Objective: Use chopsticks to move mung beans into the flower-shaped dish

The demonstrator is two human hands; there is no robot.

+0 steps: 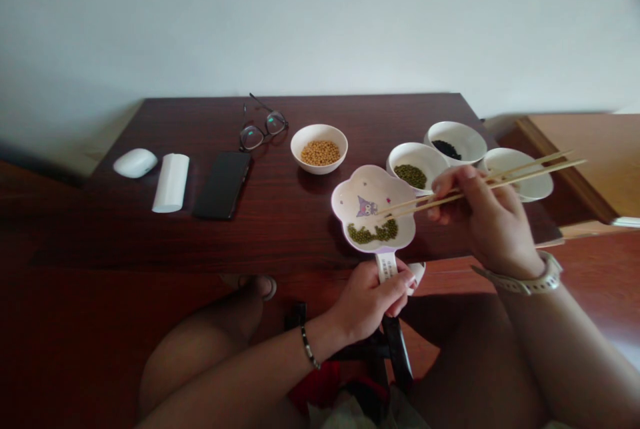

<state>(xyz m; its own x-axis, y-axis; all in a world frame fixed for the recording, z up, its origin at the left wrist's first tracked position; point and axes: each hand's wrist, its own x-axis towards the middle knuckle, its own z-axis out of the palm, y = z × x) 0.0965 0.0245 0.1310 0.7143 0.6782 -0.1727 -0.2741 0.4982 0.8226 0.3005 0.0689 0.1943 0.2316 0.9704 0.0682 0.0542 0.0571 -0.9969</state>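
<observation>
A dark wood counter [380, 112] carries a smartphone [223, 185] and eyeglasses [263, 130], then a white soybean bowl [319, 165], a mung bean bowl [417, 157] and a black bean bowl [457, 134]; a flower-shaped cartoon dish [363, 187] sits at the front edge, its handle clamped in the left hand [367, 302]; the right hand [483, 222] grips bamboo chopsticks [480, 189], their nearly closed tips over the dish, near a curved line of mung beans [373, 233] inside it.
</observation>
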